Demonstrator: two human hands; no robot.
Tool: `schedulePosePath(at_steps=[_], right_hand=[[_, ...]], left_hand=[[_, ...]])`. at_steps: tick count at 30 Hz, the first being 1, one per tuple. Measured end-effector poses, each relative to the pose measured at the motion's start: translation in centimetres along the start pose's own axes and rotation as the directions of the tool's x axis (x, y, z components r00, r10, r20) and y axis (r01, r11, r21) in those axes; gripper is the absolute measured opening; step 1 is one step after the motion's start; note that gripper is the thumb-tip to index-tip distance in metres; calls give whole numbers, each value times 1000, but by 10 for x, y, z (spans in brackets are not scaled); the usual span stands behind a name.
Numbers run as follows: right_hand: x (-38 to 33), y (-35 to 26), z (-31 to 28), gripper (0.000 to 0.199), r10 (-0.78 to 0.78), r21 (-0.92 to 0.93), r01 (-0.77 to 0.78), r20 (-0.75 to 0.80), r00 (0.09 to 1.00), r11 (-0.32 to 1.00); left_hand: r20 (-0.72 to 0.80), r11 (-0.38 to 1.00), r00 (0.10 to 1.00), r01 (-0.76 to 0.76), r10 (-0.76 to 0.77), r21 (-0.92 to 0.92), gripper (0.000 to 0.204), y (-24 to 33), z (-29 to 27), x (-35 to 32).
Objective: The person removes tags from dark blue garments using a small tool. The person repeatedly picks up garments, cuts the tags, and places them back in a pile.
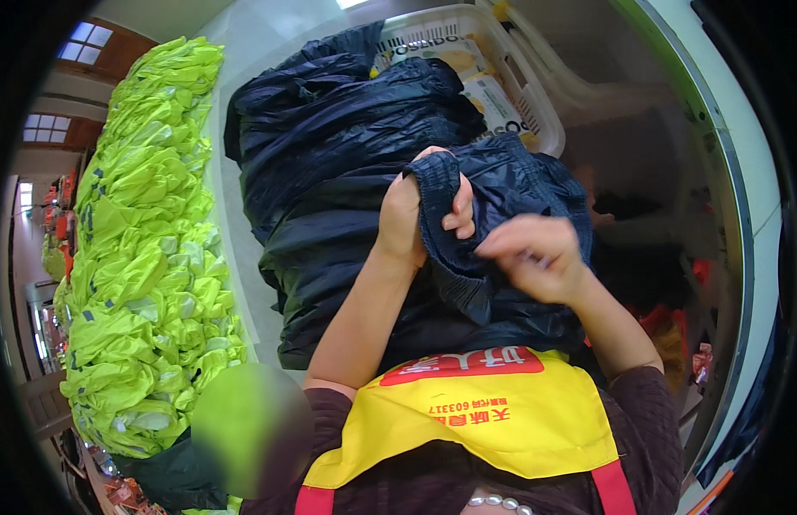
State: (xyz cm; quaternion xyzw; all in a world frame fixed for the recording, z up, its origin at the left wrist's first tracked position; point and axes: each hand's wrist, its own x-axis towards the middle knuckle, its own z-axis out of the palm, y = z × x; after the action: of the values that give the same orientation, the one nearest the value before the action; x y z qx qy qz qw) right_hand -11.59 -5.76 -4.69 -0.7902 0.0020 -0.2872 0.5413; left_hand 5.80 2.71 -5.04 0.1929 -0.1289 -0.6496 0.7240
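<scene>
A heap of neon-yellow vests (pixel 150 240) lay left of the dark navy jacket (pixel 356 172), a soft, light, slippery garment. The left hand (pixel 404 219) closed on its ribbed cuff (pixel 441 193), the firmest hold; the right hand (pixel 536 257) pinched fabric beside it.

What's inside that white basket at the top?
The white basket holds yellow-and-white packages. A dark jacket pile covers its left part, so the rest is hidden.
</scene>
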Motion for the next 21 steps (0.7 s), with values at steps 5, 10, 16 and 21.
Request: schedulePosePath(at_steps=[5, 10, 16, 21], right_hand=[[46, -24, -18, 31, 147, -76, -159, -137, 980, 984], [52, 13, 0, 24, 333, 224, -321, -18, 943, 920], [42, 19, 2, 16, 561, 650, -353, -137, 817, 673], [37, 12, -19, 18, 508, 491, -341, -261, 821, 802]], left_hand=[[-66, 979, 990, 136, -127, 155, 29, -12, 6, 1], [-172, 973, 959, 231, -227, 2, 29, -17, 3, 2], [-54, 973, 972, 229, -227, 32, 19, -25, -3, 6], [10, 976, 976, 218, -218, -14, 16, -28, -10, 8]])
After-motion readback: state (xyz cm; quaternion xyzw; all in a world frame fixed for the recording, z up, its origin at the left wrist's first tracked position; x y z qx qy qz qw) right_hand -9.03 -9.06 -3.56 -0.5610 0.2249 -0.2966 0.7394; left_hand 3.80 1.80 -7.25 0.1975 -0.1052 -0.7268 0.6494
